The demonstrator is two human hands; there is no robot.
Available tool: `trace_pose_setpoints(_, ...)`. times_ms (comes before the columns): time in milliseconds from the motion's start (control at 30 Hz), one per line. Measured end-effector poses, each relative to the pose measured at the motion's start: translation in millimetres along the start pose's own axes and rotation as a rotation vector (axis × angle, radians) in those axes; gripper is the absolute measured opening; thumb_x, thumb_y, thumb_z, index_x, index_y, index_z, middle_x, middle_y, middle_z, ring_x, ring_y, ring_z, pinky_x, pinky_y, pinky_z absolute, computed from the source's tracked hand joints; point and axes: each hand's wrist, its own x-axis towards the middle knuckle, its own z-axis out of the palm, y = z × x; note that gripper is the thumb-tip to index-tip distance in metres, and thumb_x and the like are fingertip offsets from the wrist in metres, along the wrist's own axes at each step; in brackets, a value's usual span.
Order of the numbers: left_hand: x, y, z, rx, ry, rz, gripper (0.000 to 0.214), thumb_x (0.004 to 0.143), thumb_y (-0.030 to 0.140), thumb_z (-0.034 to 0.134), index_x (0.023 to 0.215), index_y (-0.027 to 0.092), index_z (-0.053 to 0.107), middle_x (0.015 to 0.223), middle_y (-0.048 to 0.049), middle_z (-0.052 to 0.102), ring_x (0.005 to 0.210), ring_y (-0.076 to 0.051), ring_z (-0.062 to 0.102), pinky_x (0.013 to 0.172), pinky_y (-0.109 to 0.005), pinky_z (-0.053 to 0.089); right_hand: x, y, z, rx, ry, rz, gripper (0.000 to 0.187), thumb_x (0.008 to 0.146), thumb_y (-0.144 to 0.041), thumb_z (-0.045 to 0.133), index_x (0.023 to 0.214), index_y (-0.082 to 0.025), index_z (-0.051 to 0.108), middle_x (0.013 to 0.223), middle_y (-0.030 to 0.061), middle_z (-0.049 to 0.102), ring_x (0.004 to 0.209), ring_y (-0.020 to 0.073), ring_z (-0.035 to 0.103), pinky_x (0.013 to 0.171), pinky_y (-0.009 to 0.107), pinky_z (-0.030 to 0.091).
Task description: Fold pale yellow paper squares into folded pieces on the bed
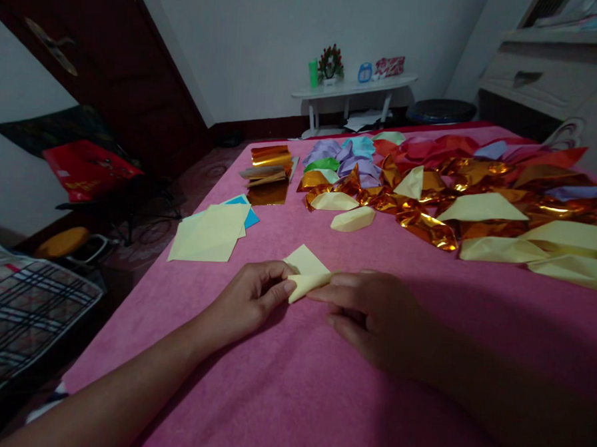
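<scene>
One yellow paper (306, 262) is held by two hands. Its left end is pinched between thumb and fingers of the left grip (255, 294), and its right end is held in the fingers of the right grip (378, 311). One pile of yellow sheets (210, 232), with blue paper (251, 218) poking out, is seen left of and past the left grip. One stack of gold sheets (269, 175) is set farther past it. Ahead and to the right, folded papers (499, 211) are heaped; at least six yellow ones can be counted, but the rest are too mixed up to count.

The held paper is pale and partly folded: one flat corner is pointed away from the grips, and a band is folded across the near side.

The pink cloth (270, 389) is seen bare on the near side of both grips. Its left edge is touched by the yellow sheets.
</scene>
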Motion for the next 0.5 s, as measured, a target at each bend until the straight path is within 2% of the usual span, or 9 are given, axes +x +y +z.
trace_pose_setpoints(133,0.3,-2.5,0.0,-0.061,0.032,-0.058,0.025,0.089,0.036,0.049,0.078,0.014,0.054,0.066,0.0024,0.048,0.06,-0.009,0.041,0.057,-0.02,0.033,-0.1,1.0,1.3,-0.022,0.045,0.091,0.043,0.075,-0.012,0.056,0.115,-0.025,0.062,0.07,-0.0015,0.061,0.06,0.0138,0.053,0.055,0.026,0.035)
trace_pose_setpoints(300,1.7,-6.8,0.5,-0.163,0.061,-0.065,0.026,0.088,0.039,0.05,0.08,0.014,0.053,0.067,0.0023,0.049,0.058,-0.008,0.04,0.053,-0.02,0.029,-0.1,0.4,4.2,-0.038,-0.024,-0.048,0.043,0.071,-0.01,0.058,0.11,-0.027,0.064,0.081,-0.0001,0.065,0.07,0.0156,0.056,0.062,0.027,0.037)
trace_pose_setpoints(400,2.7,-7.9,1.5,-0.224,0.099,-0.079,0.028,0.087,0.04,0.053,0.077,0.014,0.052,0.064,0.0033,0.048,0.055,-0.008,0.039,0.051,-0.019,0.028,1.1,4.1,6.0,0.02,0.036,0.059,0.041,0.074,-0.01,0.055,0.111,-0.025,0.064,0.074,-0.0014,0.061,0.061,0.0126,0.053,0.056,0.026,0.035)
trace_pose_setpoints(500,4.2,-8.9,2.8,-0.261,0.17,-0.076,0.029,0.086,0.04,0.055,0.073,0.014,0.05,0.062,0.0041,0.046,0.055,-0.007,0.039,0.051,-0.019,0.028,2.8,4.6,6.2,0.074,0.072,0.137,0.049,0.076,-0.01,0.053,0.123,-0.022,0.055,0.08,-0.0011,0.061,0.06,0.011,0.051,0.057,0.025,0.037)
